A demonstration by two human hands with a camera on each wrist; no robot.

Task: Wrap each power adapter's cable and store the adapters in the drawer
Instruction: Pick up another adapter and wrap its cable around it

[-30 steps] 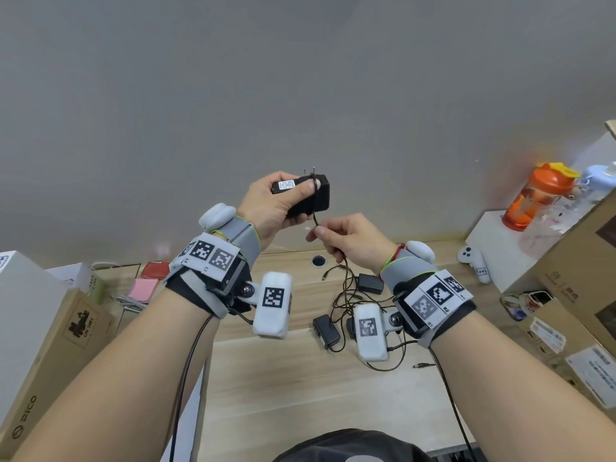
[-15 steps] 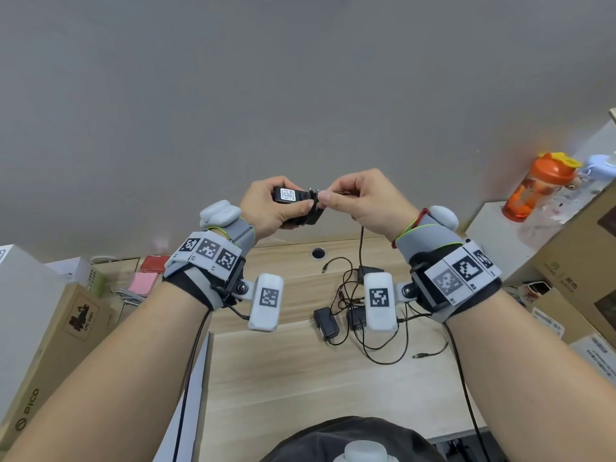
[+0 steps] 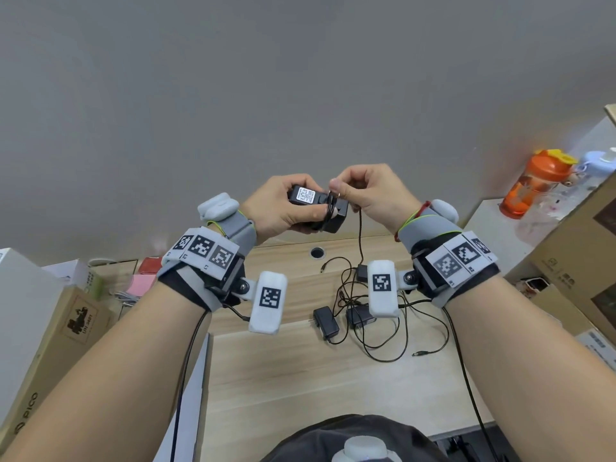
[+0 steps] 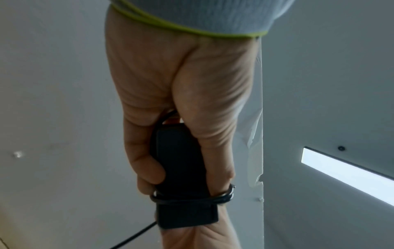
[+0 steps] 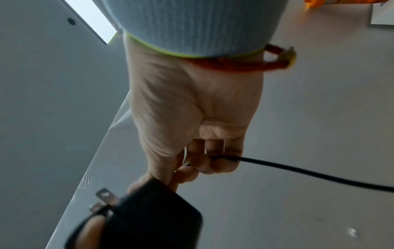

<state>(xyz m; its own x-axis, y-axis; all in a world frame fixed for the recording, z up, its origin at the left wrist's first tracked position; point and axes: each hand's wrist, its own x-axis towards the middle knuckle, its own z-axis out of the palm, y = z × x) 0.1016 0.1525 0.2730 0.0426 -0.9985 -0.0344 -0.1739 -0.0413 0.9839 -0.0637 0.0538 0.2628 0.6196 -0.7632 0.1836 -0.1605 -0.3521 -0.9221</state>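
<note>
My left hand (image 3: 289, 208) grips a black power adapter (image 3: 318, 208) raised in front of the wall; in the left wrist view the adapter (image 4: 181, 171) has cable loops (image 4: 192, 198) round its body. My right hand (image 3: 370, 191) pinches the adapter's black cable (image 5: 298, 170) right beside it, and the cable (image 3: 360, 238) hangs down toward the desk. The metal prongs (image 5: 104, 197) show in the right wrist view. Three more black adapters (image 3: 326, 323) (image 3: 358, 316) (image 3: 361, 273) lie on the wooden desk (image 3: 300, 378) in a tangle of cables (image 3: 383, 335).
Cardboard boxes (image 3: 56, 331) stand at the left and more boxes (image 3: 573, 255) at the right. An orange bottle (image 3: 533, 185) stands on a white surface at the right. A cable hole (image 3: 317, 252) is in the desk near the wall.
My right hand rose from below the adapter up to its side, bringing the cable with it. Cable now lies looped round the adapter. Both hands shifted slightly higher.
</note>
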